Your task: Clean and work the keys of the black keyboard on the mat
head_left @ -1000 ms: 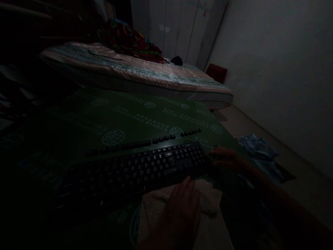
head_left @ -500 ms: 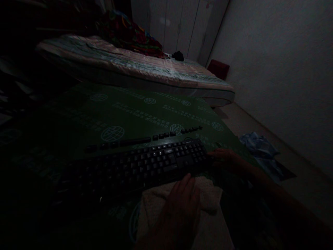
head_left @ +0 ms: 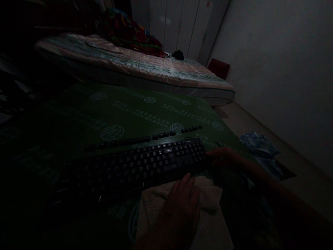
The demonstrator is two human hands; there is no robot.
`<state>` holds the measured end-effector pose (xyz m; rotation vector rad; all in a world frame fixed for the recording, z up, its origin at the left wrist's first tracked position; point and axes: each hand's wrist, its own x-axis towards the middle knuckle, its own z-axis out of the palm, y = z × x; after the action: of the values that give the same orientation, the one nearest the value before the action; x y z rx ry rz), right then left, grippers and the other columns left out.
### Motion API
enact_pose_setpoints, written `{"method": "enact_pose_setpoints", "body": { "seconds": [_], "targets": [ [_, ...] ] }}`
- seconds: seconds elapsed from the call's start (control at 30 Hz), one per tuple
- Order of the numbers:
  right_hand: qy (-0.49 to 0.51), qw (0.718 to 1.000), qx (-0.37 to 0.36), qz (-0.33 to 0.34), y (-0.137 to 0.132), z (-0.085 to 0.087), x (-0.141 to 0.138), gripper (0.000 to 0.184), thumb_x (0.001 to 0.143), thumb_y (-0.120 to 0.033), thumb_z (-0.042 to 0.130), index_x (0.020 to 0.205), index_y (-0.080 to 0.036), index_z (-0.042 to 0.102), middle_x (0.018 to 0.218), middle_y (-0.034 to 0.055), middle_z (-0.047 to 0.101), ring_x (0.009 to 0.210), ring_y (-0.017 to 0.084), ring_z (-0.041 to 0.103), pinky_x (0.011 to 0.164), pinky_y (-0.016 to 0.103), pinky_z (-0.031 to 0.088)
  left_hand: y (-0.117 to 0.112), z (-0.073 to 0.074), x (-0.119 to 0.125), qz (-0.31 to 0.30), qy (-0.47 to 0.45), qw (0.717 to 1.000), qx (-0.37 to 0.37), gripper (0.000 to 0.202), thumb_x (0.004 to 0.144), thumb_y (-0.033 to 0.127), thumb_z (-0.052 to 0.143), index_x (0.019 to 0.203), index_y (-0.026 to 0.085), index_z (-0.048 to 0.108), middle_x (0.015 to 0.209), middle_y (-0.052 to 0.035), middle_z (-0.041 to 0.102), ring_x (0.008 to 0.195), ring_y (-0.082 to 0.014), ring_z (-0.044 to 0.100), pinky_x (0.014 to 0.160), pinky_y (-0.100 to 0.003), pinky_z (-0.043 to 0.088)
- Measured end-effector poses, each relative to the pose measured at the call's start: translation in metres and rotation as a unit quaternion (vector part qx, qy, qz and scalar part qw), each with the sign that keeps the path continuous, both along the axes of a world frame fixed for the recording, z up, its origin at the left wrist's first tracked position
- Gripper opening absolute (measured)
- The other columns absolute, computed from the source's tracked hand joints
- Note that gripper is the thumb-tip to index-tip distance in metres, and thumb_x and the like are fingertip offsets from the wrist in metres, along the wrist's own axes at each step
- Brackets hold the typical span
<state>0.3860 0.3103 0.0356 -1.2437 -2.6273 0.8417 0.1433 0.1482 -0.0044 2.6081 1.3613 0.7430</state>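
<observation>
A black computer keyboard (head_left: pixel 135 166) lies at a slant across the green tabletop (head_left: pixel 137 114), with gaps where some keys are off. Behind its far edge runs a row of loose black keycaps, including a long bar-shaped one (head_left: pixel 135 140). My left hand (head_left: pixel 179 205) lies flat on a folded light cloth (head_left: pixel 210 222) in front of the keyboard, fingers stretched out and close together. At the keyboard's right end, my right hand (head_left: pixel 223 156) holds the edge; the dim light hides part of its fingers.
Beyond the table is a bed with a striped mattress (head_left: pixel 145 67) and a red patterned blanket (head_left: pixel 132 38). Crumpled bluish plastic (head_left: pixel 260 144) lies on the floor to the right, near a pale wall (head_left: pixel 286 69). The room is very dark.
My right hand has shifted very slightly at the keyboard's end. My left hand and the keyboard stay where they were.
</observation>
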Motion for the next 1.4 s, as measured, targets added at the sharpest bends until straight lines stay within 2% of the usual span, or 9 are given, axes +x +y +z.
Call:
{"method": "enact_pose_setpoints", "body": {
  "seconds": [0.17,0.33,0.57,0.77,0.9,1.17,1.4],
  "targets": [
    [0.015,0.998,-0.064,0.003,0.0,0.006,-0.004,0.042,0.074,-0.021,0.062,0.115,-0.021,0.067,0.11,0.005,0.07,0.098,0.023,0.066,0.087,0.033,0.051,0.0,-0.002,0.0,-0.001,0.004,1.0,-0.005,0.037,0.087,0.018,0.047,0.124,0.012,0.051,0.135,-0.0153,0.051,0.13,-0.0302,0.041,0.101,-0.046,0.043],
    [0.024,0.996,-0.081,-0.012,0.001,0.006,-0.005,0.042,0.072,-0.019,0.061,0.113,-0.021,0.068,0.113,0.0039,0.07,0.1,0.024,0.066,0.088,0.035,0.051,-0.002,-0.003,-0.001,-0.001,-0.011,1.0,-0.003,0.041,0.084,0.012,0.047,0.124,0.011,0.05,0.135,-0.0159,0.05,0.131,-0.0294,0.04,0.102,-0.046,0.043],
    [0.053,0.991,-0.123,-0.018,0.0,0.007,-0.005,0.038,0.073,-0.022,0.059,0.11,-0.022,0.069,0.105,0.0004,0.072,0.095,0.023,0.067,0.085,0.034,0.052,-0.002,-0.001,0.0,0.003,-0.012,1.0,-0.006,0.041,0.082,0.012,0.048,0.123,0.012,0.051,0.135,-0.0151,0.051,0.13,-0.0306,0.042,0.1,-0.048,0.045],
    [0.038,0.993,-0.108,-0.035,-0.004,0.011,-0.008,0.03,0.073,-0.02,0.06,0.1,-0.022,0.073,0.087,-0.0017,0.074,0.079,0.02,0.068,0.072,0.028,0.054,-0.001,-0.003,0.001,0.008,-0.021,1.0,-0.001,0.036,0.084,0.014,0.048,0.119,0.014,0.053,0.131,-0.0138,0.054,0.127,-0.0302,0.045,0.099,-0.047,0.045],
    [0.033,0.994,-0.102,-0.029,-0.005,0.012,-0.011,0.03,0.073,-0.019,0.058,0.099,-0.021,0.073,0.087,-0.0015,0.074,0.08,0.019,0.067,0.072,0.027,0.053,-0.001,-0.001,0.0,0.003,-0.016,1.0,0.018,0.035,0.085,0.016,0.048,0.12,0.013,0.053,0.132,-0.0144,0.054,0.127,-0.0308,0.045,0.099,-0.047,0.046],
    [0.054,0.991,-0.122,-0.029,-0.008,0.016,-0.012,0.032,0.072,-0.02,0.058,0.101,-0.024,0.072,0.088,-0.0021,0.074,0.082,0.02,0.067,0.076,0.028,0.053,-0.002,0.002,-0.001,0.006,-0.017,1.0,-0.002,0.035,0.087,0.015,0.047,0.122,0.013,0.052,0.134,-0.0139,0.052,0.129,-0.0292,0.043,0.101,-0.046,0.045],
    [0.082,0.984,-0.159,-0.023,-0.004,0.003,-0.004,0.045,0.073,-0.02,0.059,0.118,-0.021,0.064,0.094,0.0009,0.073,0.083,0.02,0.066,0.074,0.029,0.052,-0.002,0.002,-0.002,0.002,-0.018,1.0,-0.015,0.037,0.085,0.015,0.049,0.122,0.014,0.052,0.133,-0.014,0.053,0.129,-0.0294,0.042,0.1,-0.047,0.044]
  ]
}}
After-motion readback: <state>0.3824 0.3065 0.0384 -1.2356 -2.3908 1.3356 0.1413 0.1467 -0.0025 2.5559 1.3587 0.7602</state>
